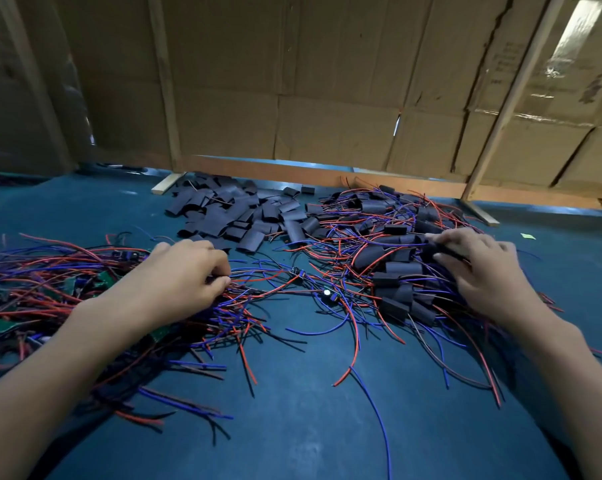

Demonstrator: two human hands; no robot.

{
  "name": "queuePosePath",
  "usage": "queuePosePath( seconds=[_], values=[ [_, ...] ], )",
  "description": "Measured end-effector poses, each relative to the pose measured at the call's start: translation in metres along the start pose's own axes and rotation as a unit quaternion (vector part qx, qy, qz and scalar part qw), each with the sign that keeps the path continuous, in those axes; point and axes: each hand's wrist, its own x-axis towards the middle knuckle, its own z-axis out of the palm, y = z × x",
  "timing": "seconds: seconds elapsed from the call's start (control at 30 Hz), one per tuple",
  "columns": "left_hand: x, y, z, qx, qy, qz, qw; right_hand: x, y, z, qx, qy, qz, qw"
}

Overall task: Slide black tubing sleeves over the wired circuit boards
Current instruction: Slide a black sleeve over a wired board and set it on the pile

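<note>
A heap of green circuit boards (1,325) with red, blue and black wires lies at the left. My left hand (178,275) sits on that heap's right edge, its fingers curled and pinching a bunch of wires (258,271). Empty black tubing sleeves (237,213) are piled at the back centre. Sleeved boards (396,292) with trailing wires are heaped at the right. My right hand (479,268) is over that heap, fingertips pinching a black sleeved piece (431,249) at its top.
The blue table top (299,410) shows between my forearms, crossed by loose wires. One small bare board (329,294) lies in the middle. A cardboard wall (327,98) on wooden battens closes the back of the table.
</note>
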Motion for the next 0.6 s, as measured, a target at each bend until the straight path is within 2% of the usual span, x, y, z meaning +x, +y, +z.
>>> queuePosePath(
  seconds=[0.1, 0.23, 0.33, 0.4, 0.43, 0.47, 0.53, 0.6],
  values=[
    [-0.003, 0.002, -0.001, -0.022, 0.057, 0.046, 0.997, 0.0, -0.007, 0.0, -0.021, 0.019, -0.023, 0.999],
    [-0.005, 0.013, -0.005, -0.065, 0.139, 0.112, 0.982, 0.003, -0.013, 0.002, -0.04, -0.059, 0.046, 0.996],
    [-0.004, 0.028, -0.009, -0.065, 0.204, 0.172, 0.962, -0.005, -0.036, -0.008, -0.037, 0.035, 0.012, 0.999],
    [-0.005, 0.041, -0.013, -0.038, 0.245, 0.23, 0.941, -0.011, -0.066, -0.019, 0.049, 0.102, -0.058, 0.992],
    [-0.006, 0.047, -0.012, -0.045, 0.253, 0.254, 0.932, -0.015, -0.083, -0.023, 0.116, 0.102, -0.103, 0.983],
    [-0.007, 0.054, -0.011, -0.061, 0.249, 0.265, 0.93, -0.02, -0.102, -0.024, 0.195, 0.07, -0.137, 0.969],
    [-0.011, 0.065, -0.007, -0.076, 0.23, 0.27, 0.932, -0.032, -0.136, -0.019, 0.319, -0.037, -0.151, 0.935],
    [-0.016, 0.071, -0.001, -0.075, 0.211, 0.28, 0.933, -0.041, -0.155, -0.007, 0.342, -0.081, -0.153, 0.923]
  ],
)
